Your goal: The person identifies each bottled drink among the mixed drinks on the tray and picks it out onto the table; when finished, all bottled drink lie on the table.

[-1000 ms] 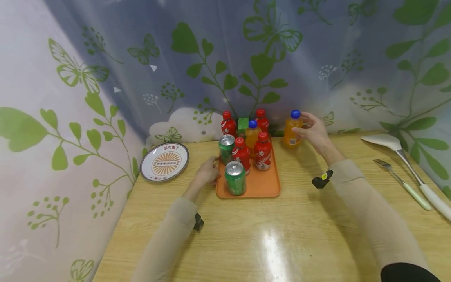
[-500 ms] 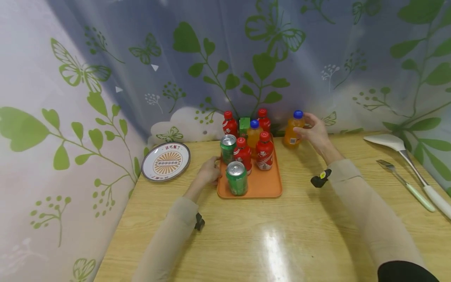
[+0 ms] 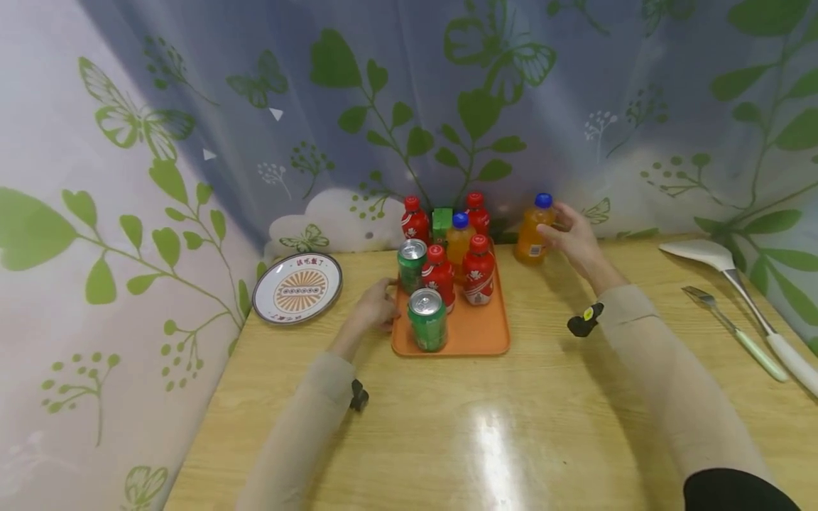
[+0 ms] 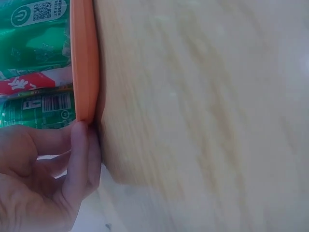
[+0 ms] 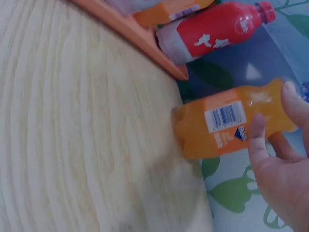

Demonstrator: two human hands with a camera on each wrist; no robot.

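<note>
In the head view my left hand [image 3: 375, 306] is at the left edge of an orange tray [image 3: 476, 342]. The left wrist view has its thumb and fingers pinching the tray's rim [image 4: 85, 63]. My right hand [image 3: 575, 238] holds a bottle of orange soda [image 3: 532, 234] with a blue cap, right of the tray. In the right wrist view, thumb and fingers lie around the bottle's upper part, and the bottle [image 5: 212, 125] leans slightly. On the tray stand green cans [image 3: 428, 326], several red bottles [image 3: 478, 270], another orange soda bottle [image 3: 459, 241] and a partly hidden green box [image 3: 442, 221].
A white patterned plate [image 3: 297, 287] lies left of the tray. At the right are a fork [image 3: 735, 333] with a green handle and a large white-headed spatula [image 3: 703, 254]. A printed curtain [image 3: 383, 106] hangs right behind the wooden table [image 3: 434, 426].
The orange soda bottle in my right hand leans a little further to the right. My left hand stays at the tray's edge. The head view has shifted slightly.
</note>
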